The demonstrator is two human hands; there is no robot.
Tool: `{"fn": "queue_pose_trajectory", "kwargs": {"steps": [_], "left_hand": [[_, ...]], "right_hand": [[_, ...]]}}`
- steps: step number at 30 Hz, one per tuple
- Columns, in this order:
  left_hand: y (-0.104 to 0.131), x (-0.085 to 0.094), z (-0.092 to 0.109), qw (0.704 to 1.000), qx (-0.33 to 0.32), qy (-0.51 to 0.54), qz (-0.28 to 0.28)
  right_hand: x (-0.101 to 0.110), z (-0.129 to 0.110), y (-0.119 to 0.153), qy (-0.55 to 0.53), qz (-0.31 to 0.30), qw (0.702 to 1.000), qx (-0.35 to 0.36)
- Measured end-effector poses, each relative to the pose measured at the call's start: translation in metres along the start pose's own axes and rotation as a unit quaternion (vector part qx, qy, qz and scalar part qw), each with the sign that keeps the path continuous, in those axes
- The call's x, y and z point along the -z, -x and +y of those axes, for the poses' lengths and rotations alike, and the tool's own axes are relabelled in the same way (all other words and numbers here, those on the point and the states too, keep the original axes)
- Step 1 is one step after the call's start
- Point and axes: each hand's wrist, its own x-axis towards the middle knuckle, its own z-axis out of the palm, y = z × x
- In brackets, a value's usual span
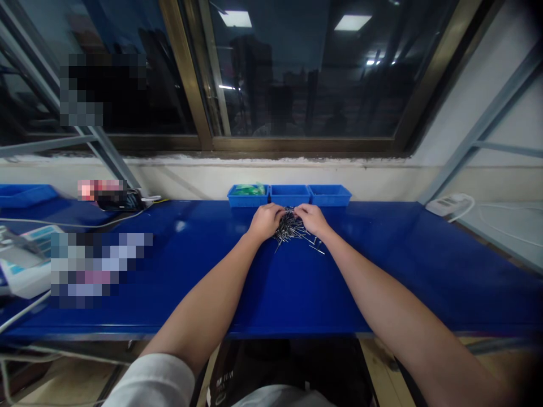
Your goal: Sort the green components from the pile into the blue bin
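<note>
A loose heap of thin, silvery metal pins [290, 227] lies on the blue tabletop, its pieces pointing in many directions. Reaching in from the left, my left hand [267, 220] has its fingers closed at the heap's upper left side. My right hand [312, 219] is closed in the same way at the upper right, thumb and fingers bent together. Between the two sets of fingertips some pins show, but how many each hand grips is hidden. A few stray pins [317, 249] lie just below my right hand.
Behind my hands stand three blue bins in a row: the left bin [249, 200] holds green plastic-like material, beside a middle bin [290, 188] and a right bin [335, 199]. At the left sits a white scale-like device [25, 277]. A power strip [445, 204] lies at the right.
</note>
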Motion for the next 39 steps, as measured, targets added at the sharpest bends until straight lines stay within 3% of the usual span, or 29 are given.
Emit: {"fn": "queue_pose_trajectory", "kwargs": {"steps": [6,11,18,22,27,33,39], "left_hand": [[0.000,0.001,-0.001,0.999,0.023,-0.018,-0.021],[0.000,0.002,0.000,0.999,0.031,-0.009,-0.022],[0.001,-0.001,-0.006,0.997,0.054,0.007,0.054],[0.002,0.000,-0.008,0.995,0.081,-0.013,0.053],[0.002,0.001,-0.006,0.993,0.108,-0.030,0.042],[0.003,-0.004,-0.013,0.986,0.155,-0.059,-0.007],[0.006,-0.009,-0.021,0.973,0.202,-0.043,-0.102]], "right_hand": [[0.001,-0.005,0.003,-0.077,0.004,0.996,0.046],[0.004,-0.008,0.005,-0.099,-0.001,0.994,0.045],[0.011,-0.003,0.003,-0.104,0.037,0.994,0.025],[0.017,0.002,0.002,0.030,0.070,0.996,0.040],[0.018,0.002,0.001,0.265,0.107,0.955,0.079],[0.027,0.009,-0.003,0.328,0.167,0.929,0.032],[0.041,0.023,-0.006,0.336,0.174,0.925,-0.019]]}}
